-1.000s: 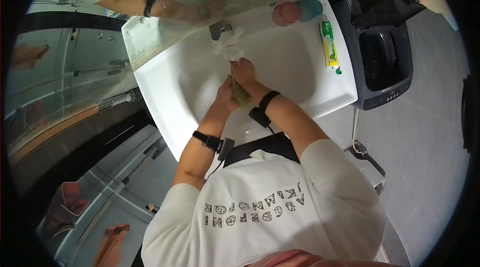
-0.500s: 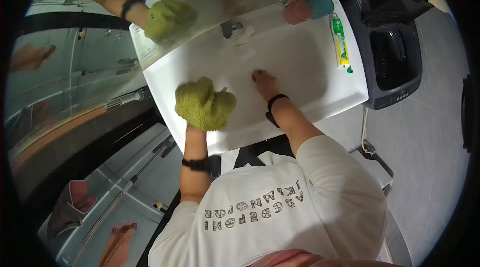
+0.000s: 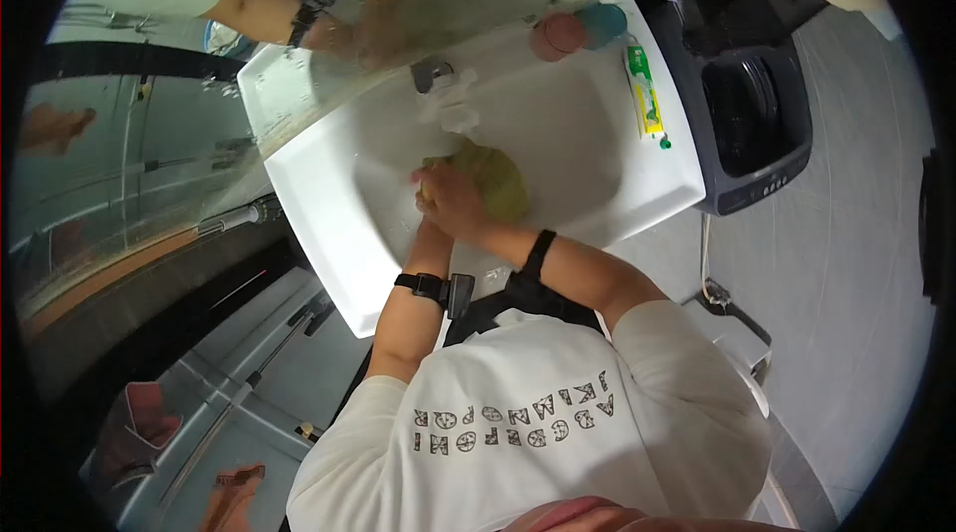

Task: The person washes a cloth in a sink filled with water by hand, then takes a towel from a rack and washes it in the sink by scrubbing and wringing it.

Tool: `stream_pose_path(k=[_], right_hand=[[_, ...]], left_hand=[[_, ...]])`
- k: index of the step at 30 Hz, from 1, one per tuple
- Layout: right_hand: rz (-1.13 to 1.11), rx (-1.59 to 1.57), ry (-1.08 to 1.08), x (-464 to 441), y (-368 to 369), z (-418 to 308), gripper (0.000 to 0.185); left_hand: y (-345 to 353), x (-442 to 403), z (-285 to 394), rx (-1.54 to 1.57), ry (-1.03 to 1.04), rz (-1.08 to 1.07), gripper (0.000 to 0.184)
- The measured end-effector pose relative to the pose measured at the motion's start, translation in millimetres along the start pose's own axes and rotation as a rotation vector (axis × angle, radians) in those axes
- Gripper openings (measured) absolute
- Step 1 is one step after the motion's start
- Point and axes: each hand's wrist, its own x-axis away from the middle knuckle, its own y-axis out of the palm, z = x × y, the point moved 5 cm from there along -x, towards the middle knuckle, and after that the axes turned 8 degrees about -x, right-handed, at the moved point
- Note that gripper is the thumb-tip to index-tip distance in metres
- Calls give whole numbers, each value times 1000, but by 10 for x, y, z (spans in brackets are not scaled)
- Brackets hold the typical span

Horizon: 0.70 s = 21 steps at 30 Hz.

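A green towel is bunched low in the white sink, under the water stream from the tap. My right hand crosses over my left wrist, its fingers closed on the towel's near left side. My left hand is mostly hidden beneath the right one and the towel; what shows of it is curled at the towel. Both hands are pressed together.
A pink cup and a blue cup stand at the sink's back right. A toothpaste tube lies on the right rim beside its green cap. A mirror borders the left; a dark appliance stands right.
The towel has moved from the left front of the sink to under the tap, where water now runs. My right hand has come left across onto it.
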Motion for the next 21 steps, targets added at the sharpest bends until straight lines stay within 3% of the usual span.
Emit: stream_pose_path(k=[1, 3, 7, 8, 10, 11, 13, 15, 16, 18, 19, 21], right_hand=[[11, 4, 13, -30, -34, 168, 22], [-265, 539, 260, -249, -103, 780, 22], [-126, 435, 468, -236, -263, 768, 21], [92, 554, 249, -139, -186, 430, 22], [312, 669, 25, -84, -232, 179, 24], [233, 234, 186, -106, -255, 320, 24], [158, -202, 328, -272, -339, 566, 25], [10, 466, 542, -320, -441, 889, 26], [11, 461, 551, -257, -418, 836, 26], [-171, 579, 254, -226, -321, 571, 33], [-175, 583, 252, -174, -257, 637, 33], [215, 528, 49, -37, -184, 694, 30]], left_hand=[[16, -1, -53, 40, -23, -3, 44], [67, -22, -128, 84, -43, -11, 45], [38, -72, -128, -69, -2, -2, 48], [40, -93, -114, -218, 36, -4, 48], [36, -145, -68, -665, 153, -1, 47], [38, -154, -40, -964, 230, 2, 47], [73, -238, 19, -1419, 353, -4, 46], [13, -297, 33, -1582, 438, -10, 45], [-61, -306, 43, -1599, 475, -20, 43], [-111, -384, 73, -1622, 574, -45, 40], [-64, -362, 63, -1623, 598, -47, 40], [8, -357, 64, -1624, 627, -48, 39]])
